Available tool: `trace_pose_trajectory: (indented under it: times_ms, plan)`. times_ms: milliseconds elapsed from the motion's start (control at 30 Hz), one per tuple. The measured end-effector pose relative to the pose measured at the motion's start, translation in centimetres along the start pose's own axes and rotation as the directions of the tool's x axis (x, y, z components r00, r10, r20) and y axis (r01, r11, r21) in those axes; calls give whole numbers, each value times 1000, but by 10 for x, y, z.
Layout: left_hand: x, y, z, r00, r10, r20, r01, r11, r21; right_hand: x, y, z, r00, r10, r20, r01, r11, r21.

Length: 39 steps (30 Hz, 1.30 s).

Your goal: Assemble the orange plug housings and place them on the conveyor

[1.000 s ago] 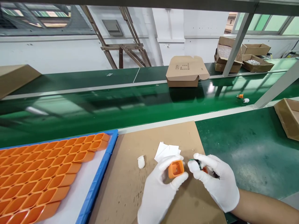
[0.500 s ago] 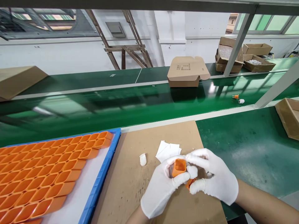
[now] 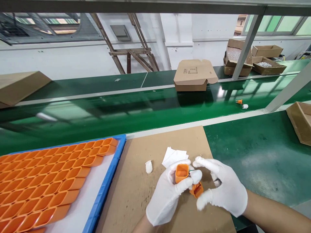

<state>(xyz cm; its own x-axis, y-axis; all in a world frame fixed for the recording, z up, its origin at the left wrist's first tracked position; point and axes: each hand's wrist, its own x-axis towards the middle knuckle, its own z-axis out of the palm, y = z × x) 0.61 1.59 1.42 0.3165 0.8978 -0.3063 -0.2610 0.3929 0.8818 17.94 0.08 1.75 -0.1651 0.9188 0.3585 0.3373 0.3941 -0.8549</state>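
Note:
White-gloved, my left hand (image 3: 167,194) grips an orange square cup (image 3: 181,172) with its opening facing up. A rounded white piece (image 3: 195,176) sits against the cup's right side, by my left fingertips. Just below it is a second orange piece (image 3: 196,190), partly hidden. My right hand (image 3: 222,186), also gloved, is to the right with thumb and fingers spread apart. A small item in its palm is mostly hidden. White paper slips (image 3: 174,156) lie beyond my left hand, and a small white cap (image 3: 149,166) lies to their left, on the cardboard sheet (image 3: 131,194).
A blue-rimmed tray (image 3: 107,187) of orange cups (image 3: 48,184) stands at the left. Beyond the cardboard runs a green belt (image 3: 136,111) carrying a small orange and white part (image 3: 239,101). Cardboard boxes (image 3: 195,76) stand behind it; another box (image 3: 301,123) is at the right.
My right hand has opened and come away from the pieces at my left hand. The orange cup has shifted slightly left. The orange and white part on the belt has moved left.

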Motion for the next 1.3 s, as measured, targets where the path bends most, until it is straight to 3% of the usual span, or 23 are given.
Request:
trace_pose_trajectory:
  times_ms: [100, 200, 300, 433, 500, 567, 667, 767, 833, 933, 1033, 1133, 1300]
  plan:
    - [-2, 1, -1, 1000, 11, 15, -10, 999, -39, 1, -3, 1, 995, 92, -34, -93, 995, -39]
    - [-2, -2, -5, 1000, -4, 20, 5, 999, -51, -1, -2, 2, 999, -24, -45, 22, 999, -49]
    - [-1, -6, -8, 1000, 17, 17, -16, 998, -54, -6, 2, 3, 993, -109, -41, 98, 972, -211]
    - [1, -15, -5, 997, 15, -76, -19, 999, -51, -16, 10, 7, 976, -210, 64, 214, 842, -496]
    - [1, -17, -3, 993, 9, -118, -15, 998, -53, -17, 11, 8, 967, -230, 109, 252, 796, -551]
    - [1, -17, -1, 990, 19, -141, -28, 998, -59, -14, 9, 8, 973, -212, 93, 230, 844, -484]
    - [-2, -13, 0, 988, 27, -154, -39, 997, -74, -9, 4, 7, 993, -116, 7, 114, 966, -231]
    - [-6, -8, -2, 989, 28, -145, -32, 999, -25, -5, 3, 5, 997, -50, -60, 49, 999, -20]
    - [-7, -5, -5, 987, 91, -130, -81, 993, 83, -5, 6, 3, 995, 12, -100, -8, 999, 36]
    - [-6, -2, -9, 967, 228, -116, -181, 930, 319, -5, 10, 0, 980, 138, -143, -132, 990, 49]
    - [-4, -4, -10, 940, 307, -147, -194, 839, 509, -4, 10, -2, 988, 110, -109, -101, 991, 88]
    - [-3, -9, -10, 931, 346, -116, -220, 787, 576, -5, 7, -1, 997, 2, -71, 2, 998, 58]
    - [-4, -17, -13, 909, 416, -14, -322, 723, 612, -7, 4, -1, 988, -13, -153, -2, 995, -97]
